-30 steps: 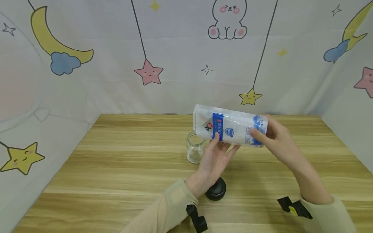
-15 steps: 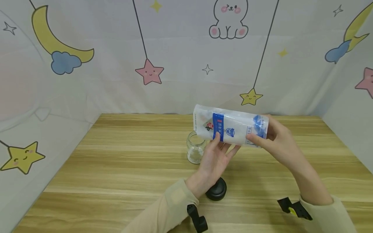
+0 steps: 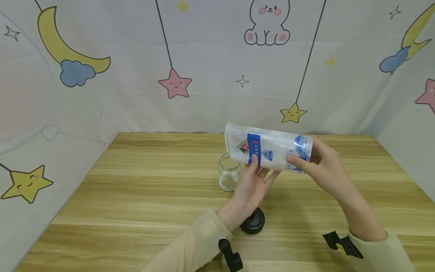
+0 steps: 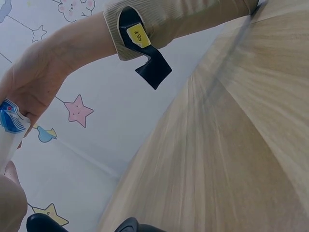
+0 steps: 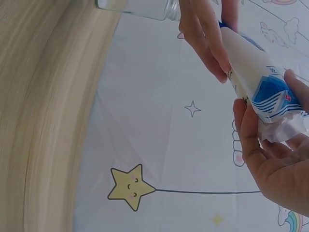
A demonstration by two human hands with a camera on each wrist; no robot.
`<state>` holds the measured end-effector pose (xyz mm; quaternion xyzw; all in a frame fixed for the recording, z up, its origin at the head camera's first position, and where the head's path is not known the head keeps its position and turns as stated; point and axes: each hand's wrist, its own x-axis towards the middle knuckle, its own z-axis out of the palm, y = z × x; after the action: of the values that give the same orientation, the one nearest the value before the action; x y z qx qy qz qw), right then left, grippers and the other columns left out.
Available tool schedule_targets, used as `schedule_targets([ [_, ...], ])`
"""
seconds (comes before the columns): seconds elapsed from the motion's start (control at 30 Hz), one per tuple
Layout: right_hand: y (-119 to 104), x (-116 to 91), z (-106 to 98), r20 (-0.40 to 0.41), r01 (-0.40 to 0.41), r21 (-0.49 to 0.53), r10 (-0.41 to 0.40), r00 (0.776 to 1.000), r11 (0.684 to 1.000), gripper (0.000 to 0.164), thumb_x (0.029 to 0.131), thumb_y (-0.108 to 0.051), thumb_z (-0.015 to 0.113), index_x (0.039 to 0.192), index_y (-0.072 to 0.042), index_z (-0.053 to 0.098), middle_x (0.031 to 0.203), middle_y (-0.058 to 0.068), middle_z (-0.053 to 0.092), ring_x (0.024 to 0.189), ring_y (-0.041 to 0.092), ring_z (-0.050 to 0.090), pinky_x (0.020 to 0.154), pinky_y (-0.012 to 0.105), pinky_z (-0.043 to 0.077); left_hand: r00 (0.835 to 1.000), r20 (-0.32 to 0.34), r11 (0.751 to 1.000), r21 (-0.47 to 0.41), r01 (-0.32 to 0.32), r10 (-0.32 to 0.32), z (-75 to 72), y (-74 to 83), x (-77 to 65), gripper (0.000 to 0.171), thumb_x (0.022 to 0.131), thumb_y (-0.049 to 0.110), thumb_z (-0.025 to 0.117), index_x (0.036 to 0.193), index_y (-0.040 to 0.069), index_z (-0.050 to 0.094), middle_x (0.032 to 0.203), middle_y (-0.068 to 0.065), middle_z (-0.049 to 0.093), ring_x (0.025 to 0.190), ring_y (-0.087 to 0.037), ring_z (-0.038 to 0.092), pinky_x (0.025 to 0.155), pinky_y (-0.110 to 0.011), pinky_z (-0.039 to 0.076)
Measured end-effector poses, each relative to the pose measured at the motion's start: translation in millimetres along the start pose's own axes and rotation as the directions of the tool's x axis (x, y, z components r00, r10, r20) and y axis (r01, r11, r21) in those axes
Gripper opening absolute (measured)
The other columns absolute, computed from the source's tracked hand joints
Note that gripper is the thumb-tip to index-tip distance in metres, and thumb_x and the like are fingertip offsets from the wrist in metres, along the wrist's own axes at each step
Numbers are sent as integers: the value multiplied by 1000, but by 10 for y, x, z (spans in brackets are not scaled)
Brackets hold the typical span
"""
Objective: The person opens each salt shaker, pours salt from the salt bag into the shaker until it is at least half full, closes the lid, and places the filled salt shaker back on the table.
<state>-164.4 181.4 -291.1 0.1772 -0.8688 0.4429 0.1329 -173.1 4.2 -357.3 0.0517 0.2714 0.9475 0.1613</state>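
A white-and-blue plastic bag of salt (image 3: 276,145) is held tilted above the table in the head view, its left end a little higher. My right hand (image 3: 324,166) grips the bag's right end, thumb on the front. From below, my left hand (image 3: 248,187) holds its middle, with the thumb on the front and fingers underneath. The bag's left end overlaps the mouth of a lidless glass jar (image 3: 227,179), which has some white stuff in its lower part. In the right wrist view both hands surround the bag (image 5: 248,58).
A round black lid (image 3: 254,222) lies on the wooden table (image 3: 136,211), partly behind the left wrist. White cloth (image 3: 210,102) printed with stars and moons hangs at the back and sides. Black straps (image 3: 231,255) sit at both sleeves.
The bag's left end has dipped very slightly. My right thumb has shifted a little left along the bag. The jar and lid stay where they were.
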Motion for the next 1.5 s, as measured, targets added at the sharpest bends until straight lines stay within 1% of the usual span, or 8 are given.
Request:
schedule_targets([
  [0.2,-11,-3,-22,30,-18,-8,18,999,1000,45,89,-18,69,129,-9,50,101,-6,60,78,9,60,65,21,55,1000,5,1000,-14,3,-3,12,5,-5,44,101,35,44,143,24,36,145,-2,47,130,-16,50,111,-38,42],
  [0.4,-19,-9,-38,54,-24,-3,24,998,1000,56,84,-17,74,134,-13,47,110,-2,58,85,8,59,69,17,53,1000,-6,998,-63,19,-20,15,18,-16,43,103,31,43,144,23,33,145,-2,46,131,-16,49,111,-38,41],
  [0.63,-19,-13,-43,55,18,-13,-17,998,1000,67,80,-14,79,138,-14,45,113,-4,57,88,6,58,74,11,48,1000,4,998,-65,17,-17,17,26,-12,43,103,32,41,145,23,32,145,-2,46,134,-17,47,113,-38,39],
  [0.77,-22,-12,-33,37,29,-21,-28,999,999,65,81,-14,78,137,-13,45,111,-2,59,87,5,58,73,11,48,1000,5,998,-60,16,-15,18,28,-14,43,103,32,42,144,22,33,143,-1,47,132,-15,49,113,-37,39],
  [0.87,-21,-7,-15,15,27,-20,-27,1000,999,62,82,-14,77,135,-11,47,111,2,60,87,4,59,74,10,49,1000,12,998,-57,7,-6,15,20,-19,43,102,25,44,144,22,34,144,-1,47,129,-14,50,113,-37,39],
  [1.03,-8,-1,12,-16,54,-13,-54,998,998,61,81,-12,77,135,-10,48,110,6,62,86,2,60,74,9,49,1000,20,999,-51,-7,8,7,10,-25,44,101,17,45,144,22,36,146,-2,47,128,-14,52,112,-37,40],
  [1.2,-4,-2,25,-30,72,-9,-72,997,997,61,82,-11,76,136,-11,49,109,4,63,86,2,60,74,9,49,1000,16,999,-30,-12,13,2,6,-16,43,102,18,46,143,22,37,146,-1,47,127,-13,52,111,-35,42],
  [1.5,-23,-17,49,-31,43,-11,-43,999,999,60,84,-14,74,137,-9,47,111,12,64,85,2,59,74,8,50,1000,-6,1000,-7,-18,18,3,8,-5,43,101,22,46,143,23,37,145,1,47,127,-12,52,110,-34,43],
])
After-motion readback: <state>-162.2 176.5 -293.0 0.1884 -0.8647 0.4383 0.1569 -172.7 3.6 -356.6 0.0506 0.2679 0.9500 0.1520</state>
